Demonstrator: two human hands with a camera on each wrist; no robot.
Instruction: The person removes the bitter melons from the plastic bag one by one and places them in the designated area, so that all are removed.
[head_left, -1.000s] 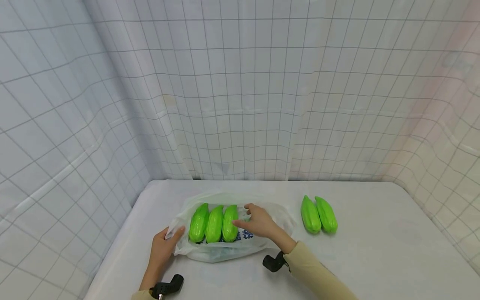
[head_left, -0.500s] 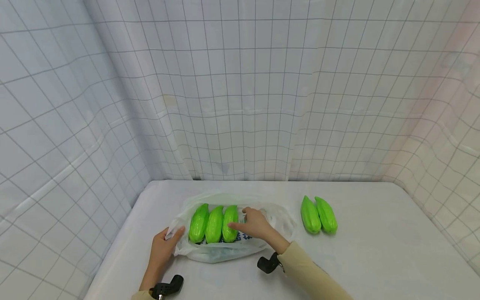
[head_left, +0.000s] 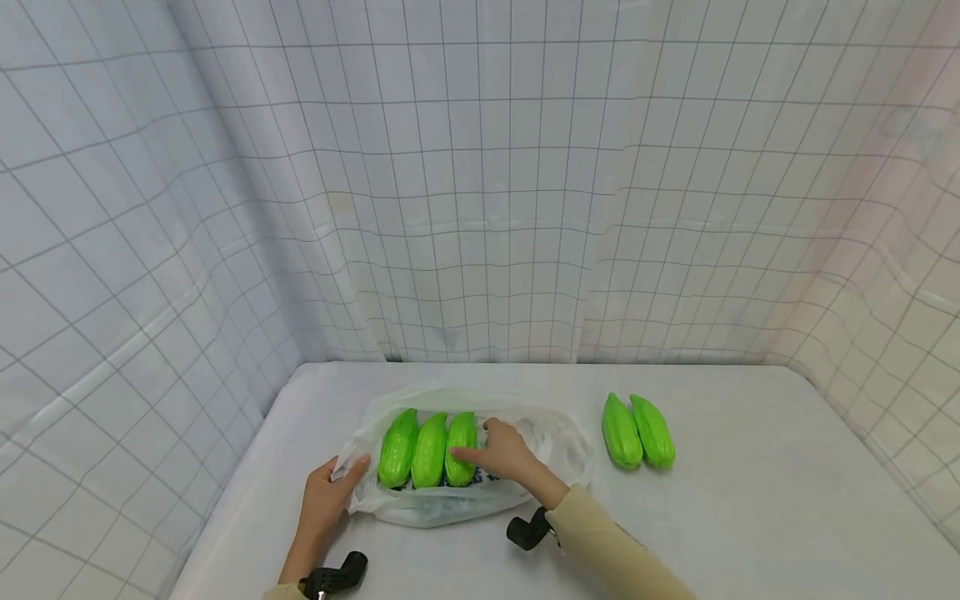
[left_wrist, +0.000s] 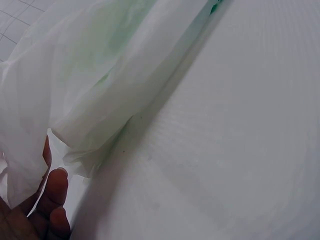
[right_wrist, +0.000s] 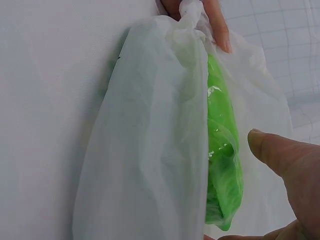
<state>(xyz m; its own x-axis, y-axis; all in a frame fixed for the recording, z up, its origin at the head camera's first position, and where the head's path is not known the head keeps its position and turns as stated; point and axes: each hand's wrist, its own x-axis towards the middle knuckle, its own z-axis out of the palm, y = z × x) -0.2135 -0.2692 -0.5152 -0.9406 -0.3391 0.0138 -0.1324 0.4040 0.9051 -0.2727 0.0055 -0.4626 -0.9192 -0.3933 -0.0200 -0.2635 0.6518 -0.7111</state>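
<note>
A translucent white plastic bag [head_left: 427,510] lies spread on the table, its mouth wide. Inside, three bright green tapered gourds sit side by side: the left gourd [head_left: 398,450], the middle gourd [head_left: 429,450] and the right gourd [head_left: 461,471]. My left hand [head_left: 324,500] grips the bag's left edge between thumb and fingers; the left wrist view shows the film [left_wrist: 25,145] passing between them. Over the bag's right part is my right hand [head_left: 510,454], its thumb [right_wrist: 280,152] extended beside the green gourds [right_wrist: 222,150], with a gap between. The bag partly hides its other fingers.
Two more green gourds, a left one [head_left: 622,432] and a right one [head_left: 653,432], lie together on the white table [head_left: 750,500], right of the bag. Grid-patterned white curtains [head_left: 480,208] enclose the back and sides.
My right hand has moved slightly left and toward me, its thumb now lying across the right gourd in the head view. The left hand and the gourds stay put.
</note>
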